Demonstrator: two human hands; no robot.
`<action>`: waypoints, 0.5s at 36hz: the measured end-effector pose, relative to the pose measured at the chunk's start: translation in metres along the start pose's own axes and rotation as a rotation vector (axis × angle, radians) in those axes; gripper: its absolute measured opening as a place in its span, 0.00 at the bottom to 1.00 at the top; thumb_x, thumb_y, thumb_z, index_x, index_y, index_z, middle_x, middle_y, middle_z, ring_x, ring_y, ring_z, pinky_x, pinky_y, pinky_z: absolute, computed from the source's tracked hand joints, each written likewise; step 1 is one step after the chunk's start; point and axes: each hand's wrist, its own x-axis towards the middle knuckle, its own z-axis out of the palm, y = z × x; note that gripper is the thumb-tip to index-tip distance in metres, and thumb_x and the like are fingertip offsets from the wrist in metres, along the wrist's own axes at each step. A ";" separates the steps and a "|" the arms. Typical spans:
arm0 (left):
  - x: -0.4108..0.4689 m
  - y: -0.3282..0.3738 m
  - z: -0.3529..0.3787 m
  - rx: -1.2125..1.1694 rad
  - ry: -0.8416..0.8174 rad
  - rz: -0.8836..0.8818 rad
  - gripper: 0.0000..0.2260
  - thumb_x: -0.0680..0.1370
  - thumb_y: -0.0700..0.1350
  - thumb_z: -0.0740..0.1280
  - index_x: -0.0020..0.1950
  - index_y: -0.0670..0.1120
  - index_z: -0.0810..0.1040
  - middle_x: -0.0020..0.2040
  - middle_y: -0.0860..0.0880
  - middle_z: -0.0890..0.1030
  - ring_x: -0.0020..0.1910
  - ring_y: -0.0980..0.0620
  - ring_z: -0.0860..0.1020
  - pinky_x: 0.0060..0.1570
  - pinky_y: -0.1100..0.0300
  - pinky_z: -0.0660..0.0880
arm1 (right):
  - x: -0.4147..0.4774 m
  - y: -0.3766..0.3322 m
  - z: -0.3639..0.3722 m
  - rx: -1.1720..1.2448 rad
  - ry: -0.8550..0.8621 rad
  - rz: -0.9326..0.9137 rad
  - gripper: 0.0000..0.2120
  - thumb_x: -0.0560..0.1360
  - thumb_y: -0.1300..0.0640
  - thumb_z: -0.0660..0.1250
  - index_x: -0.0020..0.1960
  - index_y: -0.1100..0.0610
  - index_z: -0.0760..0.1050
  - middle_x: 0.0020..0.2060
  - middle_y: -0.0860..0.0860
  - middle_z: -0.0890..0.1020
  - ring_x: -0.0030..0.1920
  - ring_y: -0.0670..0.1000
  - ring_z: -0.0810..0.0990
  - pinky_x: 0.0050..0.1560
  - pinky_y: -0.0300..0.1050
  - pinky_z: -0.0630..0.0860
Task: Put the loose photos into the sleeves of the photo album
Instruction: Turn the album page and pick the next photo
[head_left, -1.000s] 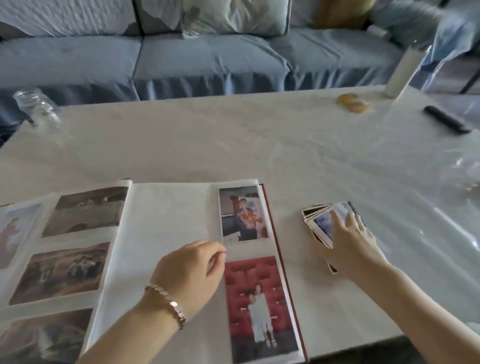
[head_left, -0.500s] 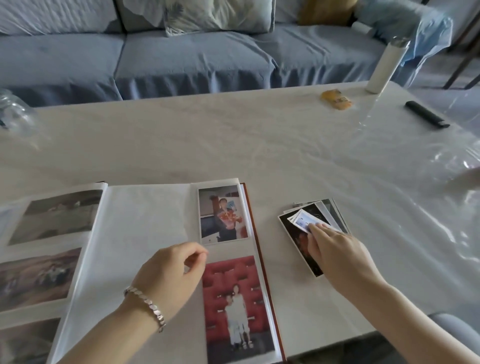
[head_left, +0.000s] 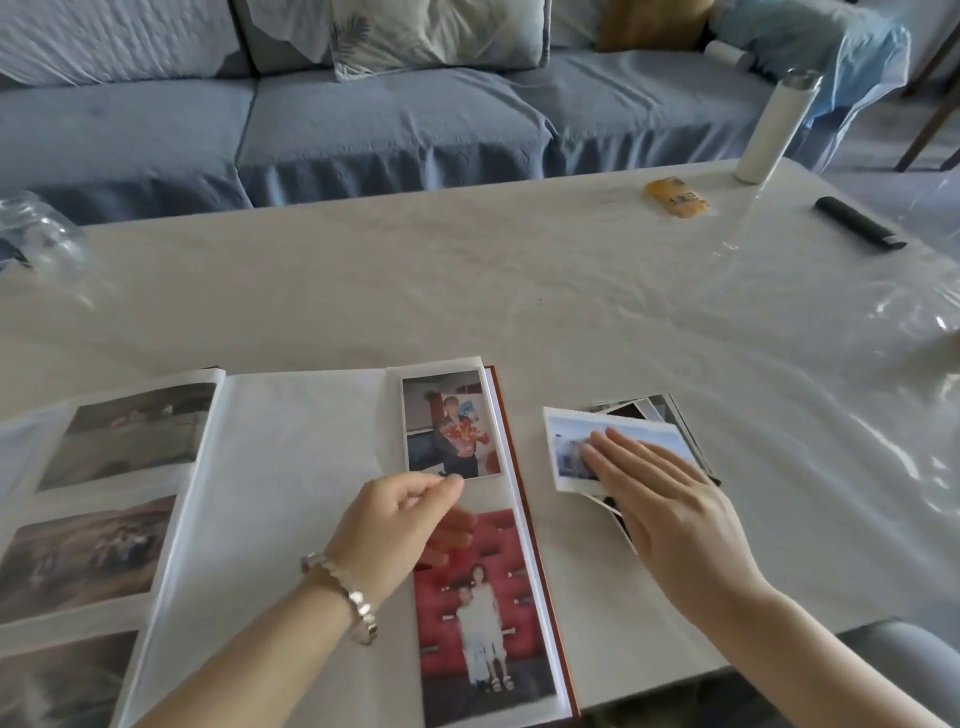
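Photos are being fed into the album one at a time, and from the head view the step in hand looks like picking up the next print. The photo album lies open at the near left of the tabletop, its left page filled with landscape prints and its right page carrying two tall prints stacked along the right margin, the upper photo dark-toned, the lower photo red-backed. The left hand is curled, thumb and forefinger meeting at the bottom edge of the upper photo, apparently pinching the sleeve film to hold it open; the film is too clear to be sure. Just right of the album sits the loose stack, fanned and untidy. The right hand is flat, fingers straight, pressing on the top print, a white-bordered, bluish picture that juts left from the pile. The next move likely calls for sliding that print free, lifting it by an edge, and lining it up squarely with the sleeve's mouth. The prints look thin, glossy and easily bent.
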 end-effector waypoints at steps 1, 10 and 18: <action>0.001 0.003 0.001 -0.110 -0.042 -0.067 0.15 0.71 0.56 0.70 0.47 0.45 0.81 0.43 0.48 0.85 0.44 0.48 0.83 0.49 0.48 0.79 | 0.002 -0.004 0.000 0.047 -0.015 -0.053 0.16 0.73 0.63 0.65 0.61 0.59 0.76 0.58 0.53 0.79 0.60 0.53 0.77 0.62 0.49 0.73; 0.001 0.005 -0.009 -0.164 0.134 0.010 0.03 0.74 0.41 0.69 0.43 0.48 0.81 0.39 0.46 0.85 0.42 0.47 0.83 0.49 0.47 0.79 | 0.026 -0.056 0.017 0.207 -0.160 -0.205 0.23 0.75 0.45 0.59 0.67 0.55 0.68 0.68 0.50 0.71 0.71 0.48 0.63 0.70 0.50 0.60; -0.003 -0.008 -0.045 0.133 0.245 0.195 0.08 0.76 0.43 0.67 0.55 0.45 0.77 0.39 0.49 0.84 0.41 0.48 0.82 0.44 0.54 0.78 | 0.048 -0.074 0.013 0.860 -0.325 0.742 0.25 0.73 0.52 0.67 0.69 0.49 0.64 0.53 0.40 0.79 0.52 0.41 0.79 0.49 0.35 0.75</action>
